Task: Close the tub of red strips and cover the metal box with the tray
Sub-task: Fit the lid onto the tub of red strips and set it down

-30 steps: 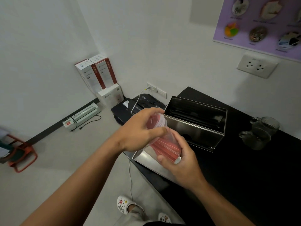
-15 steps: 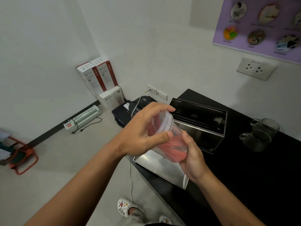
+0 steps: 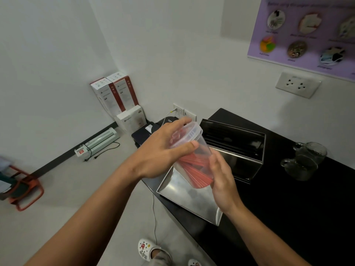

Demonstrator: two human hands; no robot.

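Two hands on one tub of red strips
Left hand (image 3: 163,150) grips the lid (image 3: 192,131), right hand (image 3: 222,177) clasps the tub (image 3: 194,162) – above one tray (image 3: 188,196), beside one metal box (image 3: 234,148).

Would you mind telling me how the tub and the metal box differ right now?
The tub is clear plastic, showing red strips; the metal box is shiny steel with a dark, open inside. The tub is held tilted in the air between the left hand and right hand; the box rests on the black counter, untouched. The tub carries a lid; the box is uncovered.
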